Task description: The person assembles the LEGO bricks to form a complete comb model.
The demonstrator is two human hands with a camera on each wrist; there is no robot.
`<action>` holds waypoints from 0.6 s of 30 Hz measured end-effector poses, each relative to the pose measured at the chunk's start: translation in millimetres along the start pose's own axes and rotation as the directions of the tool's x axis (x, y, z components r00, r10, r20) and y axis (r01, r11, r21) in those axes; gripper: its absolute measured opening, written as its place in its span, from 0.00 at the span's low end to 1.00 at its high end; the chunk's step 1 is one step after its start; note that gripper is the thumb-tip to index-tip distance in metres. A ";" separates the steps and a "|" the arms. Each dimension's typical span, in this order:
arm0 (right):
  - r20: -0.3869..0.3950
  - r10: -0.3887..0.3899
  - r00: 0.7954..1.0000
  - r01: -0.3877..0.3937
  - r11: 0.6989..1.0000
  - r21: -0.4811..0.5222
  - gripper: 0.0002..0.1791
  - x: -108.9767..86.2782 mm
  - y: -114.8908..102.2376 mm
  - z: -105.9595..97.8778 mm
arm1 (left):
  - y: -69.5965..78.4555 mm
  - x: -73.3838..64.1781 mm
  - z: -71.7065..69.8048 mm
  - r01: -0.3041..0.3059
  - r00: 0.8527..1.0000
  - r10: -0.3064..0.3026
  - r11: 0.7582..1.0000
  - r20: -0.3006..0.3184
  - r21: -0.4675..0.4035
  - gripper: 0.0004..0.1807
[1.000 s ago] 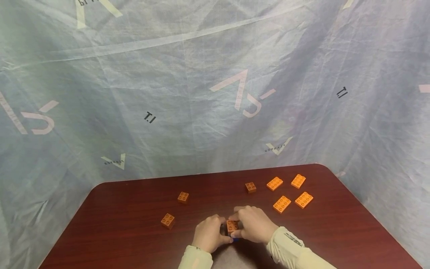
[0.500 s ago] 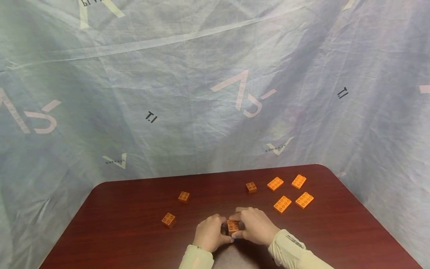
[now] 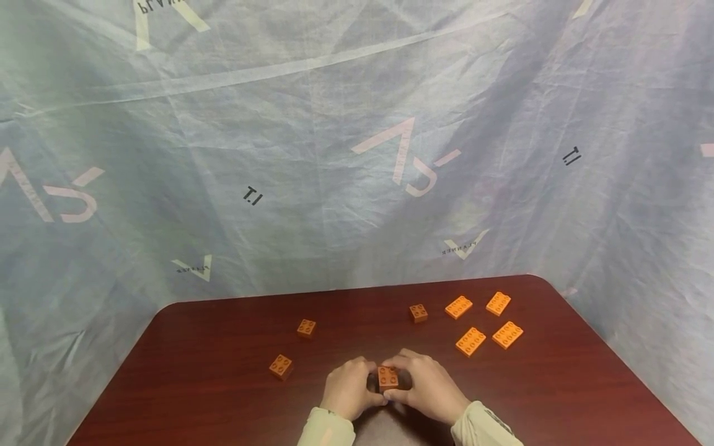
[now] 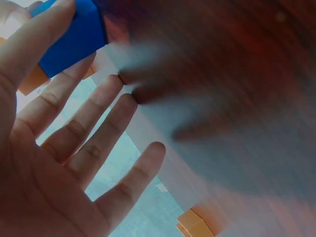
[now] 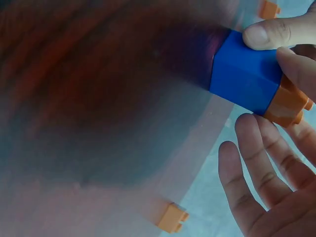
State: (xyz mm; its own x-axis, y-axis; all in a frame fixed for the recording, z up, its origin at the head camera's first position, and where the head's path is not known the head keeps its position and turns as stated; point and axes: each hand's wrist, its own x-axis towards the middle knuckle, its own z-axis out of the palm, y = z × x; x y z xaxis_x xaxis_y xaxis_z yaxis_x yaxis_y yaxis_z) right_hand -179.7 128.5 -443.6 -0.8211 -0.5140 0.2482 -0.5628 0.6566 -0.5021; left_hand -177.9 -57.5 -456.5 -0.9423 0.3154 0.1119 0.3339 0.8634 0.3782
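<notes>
Grey-blue cloth (image 3: 312,229) with pale printed letters hangs behind and at both sides. In front of it, a dark red-brown table (image 3: 212,396), rounded at the far corners. Two hands in pale sleeves (image 3: 328,428) meet near its front edge. Left hand (image 3: 347,388): thumb and index finger pinch a blue block (image 5: 242,74); the other fingers extend, spread apart. Right hand (image 3: 434,385): thumb on the near side of the same block, index finger round the far side, remaining fingers loosely extended. Block is upright between the hands; contact of its base with the table cannot be told. Four flat orange plates (image 3: 470,342) lie studs up, apart, to the right. Smallest: an orange brick (image 3: 387,376) seated on the blue block, studs up, and three loose bricks (image 3: 281,367), two left, one beyond the hands.
</notes>
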 end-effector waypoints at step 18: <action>0.019 0.056 0.998 -0.059 0.975 0.216 0.25 -14.5 21.6 -15.9 | -0.2 0.8 0.0 0.023 0.999 -0.022 1.000 0.026 -0.012 0.24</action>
State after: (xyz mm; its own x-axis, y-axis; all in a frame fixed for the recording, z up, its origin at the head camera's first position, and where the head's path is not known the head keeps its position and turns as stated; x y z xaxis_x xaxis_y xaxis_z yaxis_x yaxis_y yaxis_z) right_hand -181.5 158.9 -444.9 -0.8493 -0.4867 0.2044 -0.4799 0.5505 -0.6831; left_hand -178.7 -57.4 -456.5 -0.9487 0.3059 0.0798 0.3121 0.8658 0.3912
